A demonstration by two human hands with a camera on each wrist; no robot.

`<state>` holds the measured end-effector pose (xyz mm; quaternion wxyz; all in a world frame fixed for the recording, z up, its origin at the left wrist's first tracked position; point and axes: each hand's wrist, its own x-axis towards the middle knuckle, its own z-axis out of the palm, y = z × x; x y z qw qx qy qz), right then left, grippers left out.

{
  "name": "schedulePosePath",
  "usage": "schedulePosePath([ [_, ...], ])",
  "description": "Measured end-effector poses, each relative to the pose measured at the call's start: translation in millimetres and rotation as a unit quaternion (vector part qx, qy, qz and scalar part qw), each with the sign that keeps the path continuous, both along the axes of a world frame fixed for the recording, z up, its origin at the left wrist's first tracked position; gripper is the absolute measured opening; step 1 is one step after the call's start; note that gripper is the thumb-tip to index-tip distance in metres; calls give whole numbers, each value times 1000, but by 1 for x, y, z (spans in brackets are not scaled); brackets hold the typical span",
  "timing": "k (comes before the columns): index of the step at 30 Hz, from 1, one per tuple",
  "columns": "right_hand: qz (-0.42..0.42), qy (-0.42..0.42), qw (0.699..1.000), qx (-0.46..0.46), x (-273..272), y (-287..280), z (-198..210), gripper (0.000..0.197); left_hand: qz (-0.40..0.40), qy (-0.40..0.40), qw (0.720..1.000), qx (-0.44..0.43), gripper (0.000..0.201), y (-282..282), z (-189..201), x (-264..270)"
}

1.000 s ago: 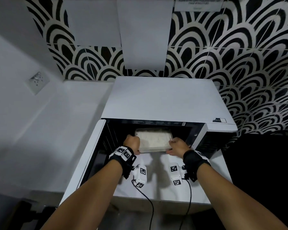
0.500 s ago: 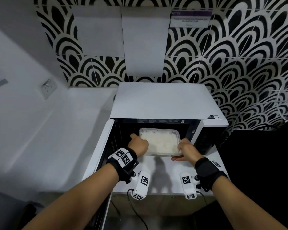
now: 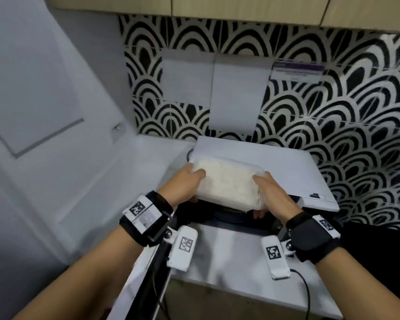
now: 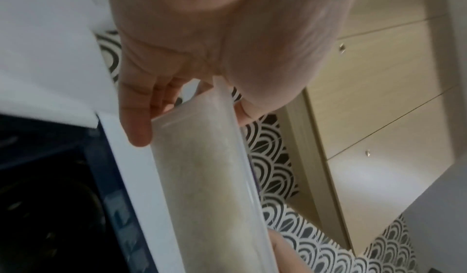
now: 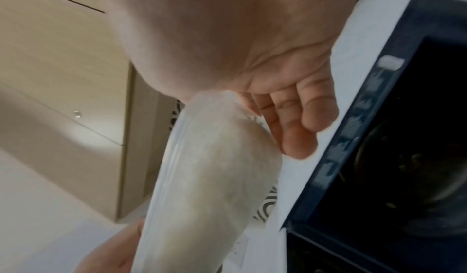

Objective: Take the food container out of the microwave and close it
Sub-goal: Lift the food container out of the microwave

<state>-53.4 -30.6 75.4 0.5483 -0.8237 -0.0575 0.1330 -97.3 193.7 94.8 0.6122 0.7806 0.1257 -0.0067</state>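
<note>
A clear plastic food container (image 3: 229,183) full of white rice is held in the air in front of the white microwave (image 3: 263,167), above its open cavity. My left hand (image 3: 185,181) grips its left end and my right hand (image 3: 270,190) grips its right end, thumbs over the rim and fingers underneath. The left wrist view shows the container (image 4: 207,177) side-on with my left hand's fingers (image 4: 136,117) under it. From the right wrist, the container (image 5: 215,167) appears the same way, fingers (image 5: 298,135) beneath. The microwave door (image 3: 148,269) stands open at lower left.
Beside the microwave on the left runs a white counter (image 3: 129,172) and a white wall. A black-and-white patterned tile wall (image 3: 333,112) with paper sheets rises behind, with beige cabinets (image 4: 379,77) above. The dark microwave cavity (image 5: 417,157) holds a glass turntable.
Both hands have drawn the container out of the microwave cavity and lifted it up in front of the microwave's top. The head view has tilted upward.
</note>
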Motion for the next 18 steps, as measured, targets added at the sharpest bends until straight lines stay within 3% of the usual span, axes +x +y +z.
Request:
schedulePosePath([
  [4,31,-21,999,17,8,44,16,40,64,-32,997,-40,12,36,24,-11],
  [8,59,-22,996,56,16,96,28,35,93,-51,992,-72,27,85,37,-9],
  [10,66,-14,995,70,22,124,31,34,109,-64,987,-101,30,110,35,-4],
  [14,83,6,993,79,39,169,31,36,110,-80,976,-170,16,156,24,11],
  [18,106,30,992,60,58,206,21,38,98,-72,981,-151,33,199,8,36],
])
